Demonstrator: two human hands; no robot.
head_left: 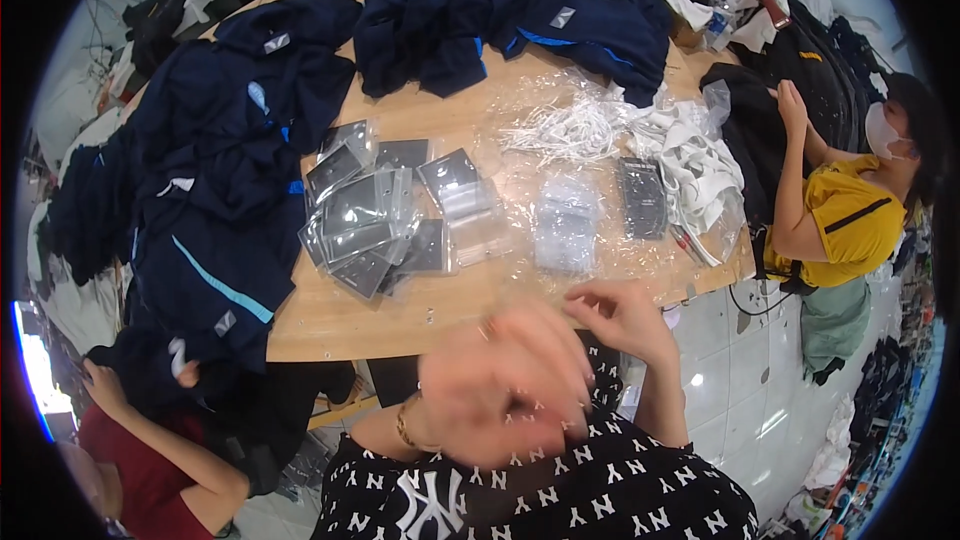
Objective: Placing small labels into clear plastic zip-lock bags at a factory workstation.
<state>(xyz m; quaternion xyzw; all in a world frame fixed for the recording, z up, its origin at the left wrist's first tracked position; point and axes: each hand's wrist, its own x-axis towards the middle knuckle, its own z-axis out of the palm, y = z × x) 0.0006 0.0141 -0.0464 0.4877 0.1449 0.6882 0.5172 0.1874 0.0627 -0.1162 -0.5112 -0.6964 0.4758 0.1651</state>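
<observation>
My left hand (510, 380) is raised in front of my chest, smeared by motion; its fingers cannot be made out. Just right of it, my right hand (622, 317) hovers by the table's near edge, fingers bent and thumb apart from the forefinger, with nothing seen between them. Beyond the hands lies a loose pile of clear plastic sleeves with dark cards (360, 215). Several empty-looking clear bags (567, 225) rest to its right. A dark card stack (643, 198) sits beside those. White cords (570, 130) are heaped on crinkled clear plastic.
Navy garments with light-blue trim (210, 180) cover the wooden table's (330, 330) left side, with more navy garments (520, 15) at the back. White straps (700, 165) are bunched at the right. A person in yellow (850, 210) works at right, another in dark red (140, 460) at lower left.
</observation>
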